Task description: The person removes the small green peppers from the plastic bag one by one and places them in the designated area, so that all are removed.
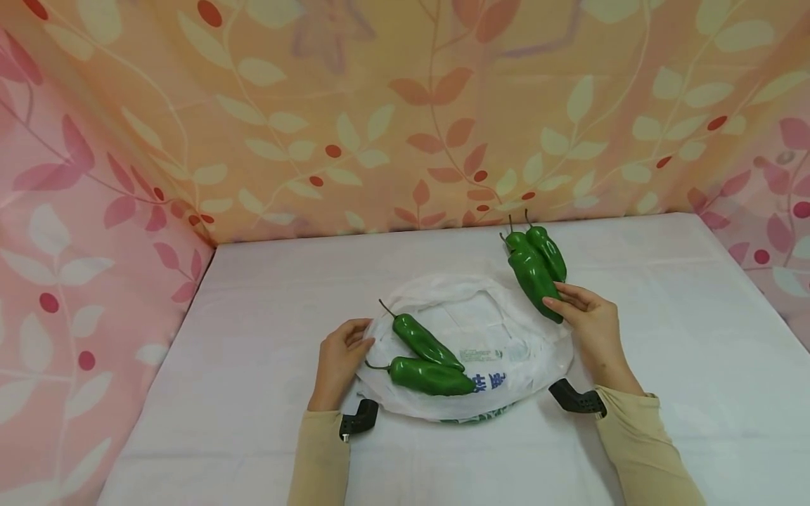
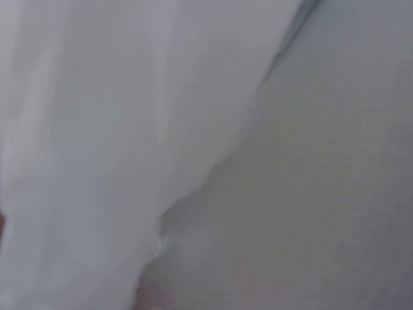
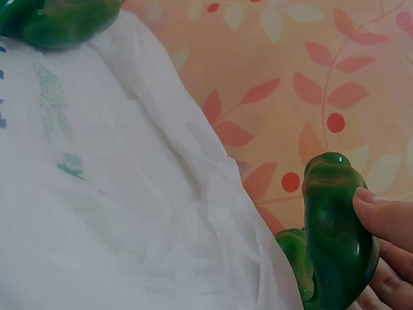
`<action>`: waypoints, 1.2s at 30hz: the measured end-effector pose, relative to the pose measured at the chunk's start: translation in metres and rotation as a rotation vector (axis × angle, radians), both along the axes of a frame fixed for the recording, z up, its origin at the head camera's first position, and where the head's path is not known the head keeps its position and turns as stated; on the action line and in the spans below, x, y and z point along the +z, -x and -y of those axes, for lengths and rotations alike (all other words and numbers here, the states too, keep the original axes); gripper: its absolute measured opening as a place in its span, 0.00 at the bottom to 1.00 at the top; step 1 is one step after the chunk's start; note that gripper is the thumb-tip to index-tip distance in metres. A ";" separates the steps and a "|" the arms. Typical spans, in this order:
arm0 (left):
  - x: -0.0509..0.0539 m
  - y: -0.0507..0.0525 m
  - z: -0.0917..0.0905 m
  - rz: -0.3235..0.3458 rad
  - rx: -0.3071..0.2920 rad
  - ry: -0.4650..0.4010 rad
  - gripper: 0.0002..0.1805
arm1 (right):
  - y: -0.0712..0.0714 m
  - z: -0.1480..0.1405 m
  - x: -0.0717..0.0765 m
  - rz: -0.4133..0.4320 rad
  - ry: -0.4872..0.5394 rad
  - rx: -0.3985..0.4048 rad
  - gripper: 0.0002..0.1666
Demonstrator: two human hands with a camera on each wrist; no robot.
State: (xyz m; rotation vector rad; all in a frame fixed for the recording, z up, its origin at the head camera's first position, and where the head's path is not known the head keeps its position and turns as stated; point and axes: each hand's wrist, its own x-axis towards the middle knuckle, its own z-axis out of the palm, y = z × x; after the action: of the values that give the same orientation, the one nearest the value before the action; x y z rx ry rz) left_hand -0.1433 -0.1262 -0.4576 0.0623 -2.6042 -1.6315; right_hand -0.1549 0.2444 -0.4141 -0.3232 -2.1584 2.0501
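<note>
A white plastic bag lies spread with its mouth upward, and two green peppers rest on its left part. At the bag's left edge, my left hand pinches the plastic between thumb and fingers. My right hand holds a green pepper by its lower end, beyond the bag's upper right edge. Another pepper lies against it; three stems show there. The right wrist view has the thumb on the held pepper. Only blurred plastic and cloth fill the left wrist view.
A white cloth covers the table. Behind it hangs an orange curtain with a leaf pattern, and pink patterned cloth stands at the left and right sides. Black wrist mounts sit at both sleeves, close to the bag.
</note>
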 end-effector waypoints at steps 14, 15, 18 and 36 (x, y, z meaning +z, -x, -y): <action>0.001 -0.001 0.001 -0.002 0.002 0.003 0.16 | 0.014 -0.011 0.001 0.011 0.081 -0.086 0.21; 0.002 -0.001 0.000 -0.002 0.002 -0.002 0.17 | 0.016 -0.012 0.001 0.011 0.085 -0.093 0.21; 0.002 -0.002 0.000 -0.001 0.001 -0.010 0.17 | 0.020 -0.016 0.002 0.010 0.108 -0.112 0.21; 0.001 -0.001 0.000 0.007 0.000 -0.018 0.17 | 0.044 -0.039 0.007 0.008 0.229 -0.196 0.13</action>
State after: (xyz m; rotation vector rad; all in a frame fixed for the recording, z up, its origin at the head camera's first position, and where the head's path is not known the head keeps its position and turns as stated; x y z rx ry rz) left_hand -0.1420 -0.1257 -0.4564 0.0689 -2.5949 -1.6580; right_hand -0.1985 0.2837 -0.4068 -0.5471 -1.8141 2.1847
